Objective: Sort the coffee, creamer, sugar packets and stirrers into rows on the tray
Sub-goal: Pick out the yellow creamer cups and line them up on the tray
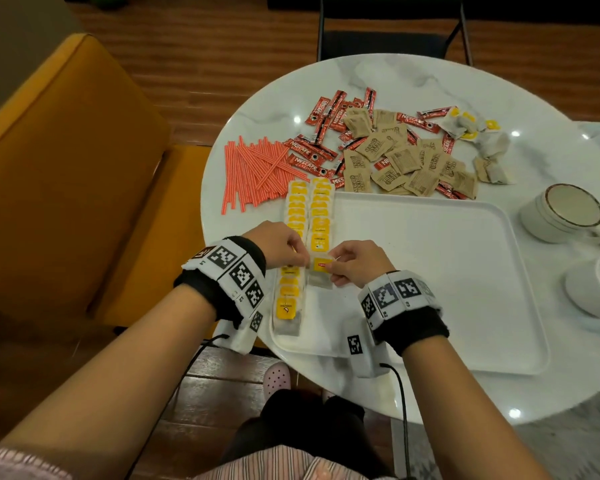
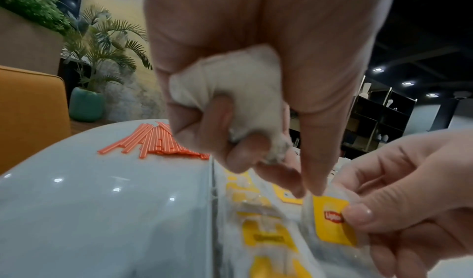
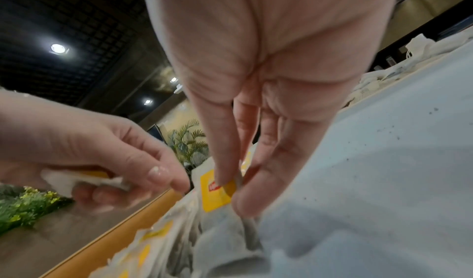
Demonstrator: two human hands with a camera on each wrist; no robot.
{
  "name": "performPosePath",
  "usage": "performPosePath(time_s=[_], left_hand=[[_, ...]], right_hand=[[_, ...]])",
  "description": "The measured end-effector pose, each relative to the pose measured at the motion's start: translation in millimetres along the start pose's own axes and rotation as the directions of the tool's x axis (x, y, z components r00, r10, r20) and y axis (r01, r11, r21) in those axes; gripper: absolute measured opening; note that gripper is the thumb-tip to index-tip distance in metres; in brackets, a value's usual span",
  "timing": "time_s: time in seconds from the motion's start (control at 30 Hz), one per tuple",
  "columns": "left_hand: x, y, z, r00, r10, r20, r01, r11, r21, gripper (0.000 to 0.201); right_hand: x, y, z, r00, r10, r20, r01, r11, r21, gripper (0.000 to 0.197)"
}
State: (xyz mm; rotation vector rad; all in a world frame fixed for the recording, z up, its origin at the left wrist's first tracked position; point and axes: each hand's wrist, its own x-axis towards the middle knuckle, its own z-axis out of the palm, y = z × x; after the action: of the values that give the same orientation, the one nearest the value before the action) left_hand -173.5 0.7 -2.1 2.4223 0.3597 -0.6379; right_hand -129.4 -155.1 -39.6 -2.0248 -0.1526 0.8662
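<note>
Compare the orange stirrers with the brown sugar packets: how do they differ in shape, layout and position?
The orange stirrers are thin sticks; the brown sugar packets are flat rectangles. The stirrers lie roughly parallel in a fanned bundle; the packets are scattered at mixed angles, mingled with red coffee sticks. The stirrers sit left of the packets. Both lie on the table, not on the tray.

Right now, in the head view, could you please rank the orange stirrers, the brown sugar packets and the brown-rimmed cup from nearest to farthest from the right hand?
From the right hand:
1. Orange stirrers, up and to its left, off the tray.
2. Brown sugar packets, beyond the tray's far edge.
3. Brown-rimmed cup, far right of the tray.
</note>
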Motion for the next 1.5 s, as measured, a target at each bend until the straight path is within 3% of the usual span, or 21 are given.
performPosePath(time_s=[0.1,0.2,0.53,1.07,1.2,1.33,1.4,1.5], left_hand=[[2,0,-4,0.997,-0.023,-0.080,0.029,0.997,0.076,0.015],[3,5,-3,0.995,-0.059,-0.082,0.076,0.971,0.226,0.021],[9,36,13,1.000,-0.012,-0.021,0.023,0.768,0.640,0.041],[20,31,20,0.997,0.026,-0.076,0.026,0.792,0.610,0.039],[17,27,12,0.998,-0.016,-0.067,0.046,0.877,0.479,0.041],[17,22,-3,0.994,-0.041,-0.102,0.049,0.996,0.077,0.041],[17,27,-8,0.997,-0.049,-0.068,0.038,0.988,-0.152,0.047],[13,40,-12,0.999,-0.045,0.001,0.041,0.901,-0.433,0.042]], right_hand=[[6,-2,2,1.000,0.000,-0.025,0.000,1.000,0.002,0.018],[11,-4,2,1.000,-0.001,-0.028,0.000,1.000,-0.007,0.020],[20,-9,1,0.996,-0.018,-0.082,0.012,0.998,-0.069,0.020],[21,-10,-2,0.995,-0.034,-0.095,0.031,0.999,-0.033,0.024],[13,-10,-10,0.992,-0.027,-0.120,0.033,0.998,0.047,0.021],[-2,-18,-19,0.996,-0.080,-0.044,0.086,0.984,0.156,0.017],[-10,-25,-19,0.996,-0.083,0.041,0.070,0.963,0.261,0.023],[-16,-33,-13,0.992,-0.046,0.116,0.002,0.937,0.348,0.027]])
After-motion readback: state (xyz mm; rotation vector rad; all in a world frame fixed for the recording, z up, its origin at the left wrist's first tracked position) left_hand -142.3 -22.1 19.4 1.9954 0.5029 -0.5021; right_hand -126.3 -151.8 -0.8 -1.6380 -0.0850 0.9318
